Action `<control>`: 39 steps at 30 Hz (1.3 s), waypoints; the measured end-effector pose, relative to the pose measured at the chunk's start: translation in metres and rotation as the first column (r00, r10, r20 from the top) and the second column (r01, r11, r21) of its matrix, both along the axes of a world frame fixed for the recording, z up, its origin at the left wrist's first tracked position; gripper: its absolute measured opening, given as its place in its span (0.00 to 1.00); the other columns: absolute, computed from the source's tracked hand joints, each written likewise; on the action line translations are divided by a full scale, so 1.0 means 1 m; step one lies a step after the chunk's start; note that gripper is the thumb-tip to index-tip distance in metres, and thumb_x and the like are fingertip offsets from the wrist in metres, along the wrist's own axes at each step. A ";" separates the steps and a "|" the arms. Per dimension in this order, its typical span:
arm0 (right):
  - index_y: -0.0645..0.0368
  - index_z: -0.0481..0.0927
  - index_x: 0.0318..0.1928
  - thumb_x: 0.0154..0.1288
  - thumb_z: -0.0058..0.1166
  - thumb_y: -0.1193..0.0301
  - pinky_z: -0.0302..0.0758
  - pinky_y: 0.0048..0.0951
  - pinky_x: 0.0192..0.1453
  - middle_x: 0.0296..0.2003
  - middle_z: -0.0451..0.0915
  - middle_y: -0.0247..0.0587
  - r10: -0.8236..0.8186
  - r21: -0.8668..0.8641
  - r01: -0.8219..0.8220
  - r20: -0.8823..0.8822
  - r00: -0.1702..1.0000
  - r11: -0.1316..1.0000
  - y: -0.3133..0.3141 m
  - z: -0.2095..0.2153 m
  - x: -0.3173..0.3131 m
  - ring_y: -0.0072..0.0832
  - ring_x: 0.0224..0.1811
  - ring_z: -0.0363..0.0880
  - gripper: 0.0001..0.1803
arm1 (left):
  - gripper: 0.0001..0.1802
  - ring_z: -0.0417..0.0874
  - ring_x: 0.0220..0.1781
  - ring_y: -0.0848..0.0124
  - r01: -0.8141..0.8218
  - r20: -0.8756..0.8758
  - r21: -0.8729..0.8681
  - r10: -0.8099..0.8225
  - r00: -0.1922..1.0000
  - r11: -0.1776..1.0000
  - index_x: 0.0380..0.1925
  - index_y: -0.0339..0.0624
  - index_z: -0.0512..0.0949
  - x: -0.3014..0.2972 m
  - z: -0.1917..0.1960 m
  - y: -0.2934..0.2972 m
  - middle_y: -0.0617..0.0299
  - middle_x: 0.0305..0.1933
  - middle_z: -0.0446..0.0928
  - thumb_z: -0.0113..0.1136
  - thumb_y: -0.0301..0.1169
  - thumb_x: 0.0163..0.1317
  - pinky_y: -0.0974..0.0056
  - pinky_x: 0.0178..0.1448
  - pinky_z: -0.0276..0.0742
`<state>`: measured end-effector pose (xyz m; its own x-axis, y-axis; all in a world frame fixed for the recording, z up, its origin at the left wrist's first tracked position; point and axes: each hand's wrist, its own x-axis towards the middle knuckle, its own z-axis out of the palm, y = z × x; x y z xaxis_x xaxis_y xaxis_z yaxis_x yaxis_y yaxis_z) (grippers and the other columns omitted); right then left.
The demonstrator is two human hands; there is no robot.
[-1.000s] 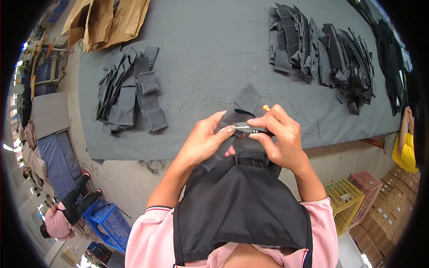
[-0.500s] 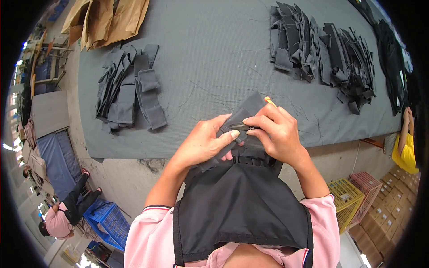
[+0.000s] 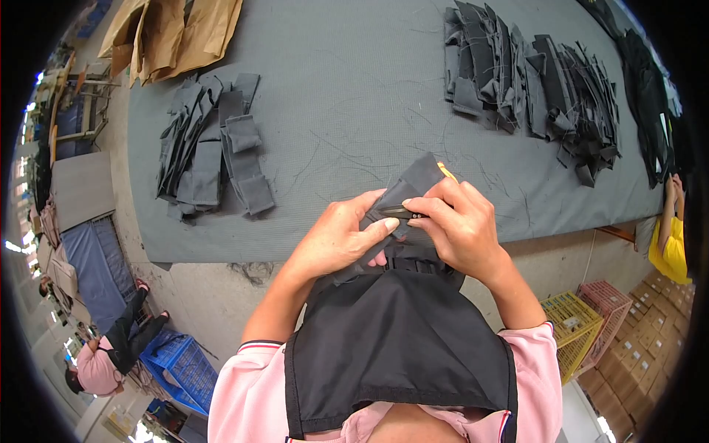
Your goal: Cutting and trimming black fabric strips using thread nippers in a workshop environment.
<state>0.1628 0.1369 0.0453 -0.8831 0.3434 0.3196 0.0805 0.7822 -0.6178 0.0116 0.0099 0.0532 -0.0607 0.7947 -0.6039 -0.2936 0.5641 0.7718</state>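
My left hand (image 3: 343,232) pinches a strip of dark grey fabric (image 3: 419,176) between thumb and fingers, just beyond the near table edge. The strip slants from the upper right down under that hand. My right hand (image 3: 459,225) is closed around small dark thread snips (image 3: 399,212), their blades lying over the fabric beside my left thumb tip. Whether a thread sits between the blades is too small to see. A yellow-orange end (image 3: 445,170) sticks out above the right fingers; the rest of it is hidden in the hand.
On the grey-covered table (image 3: 354,96) lie a left pile of dark strips (image 3: 199,162), a larger right pile (image 3: 532,88), loose threads and brown paper (image 3: 181,37). A yellow-sleeved person (image 3: 672,236) is at the right; another person (image 3: 100,365) sits left beside a blue crate (image 3: 177,365).
The snips' blades, slightly apart before, now look closer together and lie flatter over the fabric. Less of the yellow-orange end shows. Both hands stay nearly in place.
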 end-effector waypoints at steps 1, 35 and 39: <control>0.55 0.81 0.35 0.40 0.64 0.78 0.65 0.28 0.26 0.26 0.74 0.33 -0.008 -0.011 0.008 0.000 1.000 1.000 0.000 0.000 0.001 0.29 0.23 0.67 0.16 | 0.19 0.78 0.22 0.79 0.002 0.001 0.000 -0.002 1.000 1.000 0.52 0.34 0.70 0.000 0.000 0.000 0.58 0.33 0.81 0.55 0.33 0.64 0.74 0.27 0.74; 0.60 0.80 0.37 0.48 0.62 0.80 0.68 0.23 0.27 0.27 0.69 0.34 -0.413 -0.361 0.359 -0.082 0.907 0.861 -0.009 -0.007 0.010 0.23 0.24 0.70 0.12 | 0.20 0.82 0.35 0.66 -0.305 0.191 0.238 0.263 0.946 0.922 0.54 0.35 0.63 0.007 -0.021 -0.001 0.47 0.46 0.77 0.53 0.28 0.64 0.65 0.41 0.80; 0.58 0.80 0.37 0.46 0.63 0.78 0.67 0.26 0.23 0.26 0.70 0.35 -0.435 -0.193 0.406 -0.142 0.889 0.893 -0.010 -0.010 0.007 0.27 0.21 0.70 0.14 | 0.20 0.82 0.35 0.66 -0.331 0.291 0.208 0.265 0.919 0.920 0.53 0.36 0.63 0.006 -0.018 -0.002 0.47 0.46 0.77 0.54 0.31 0.64 0.64 0.40 0.80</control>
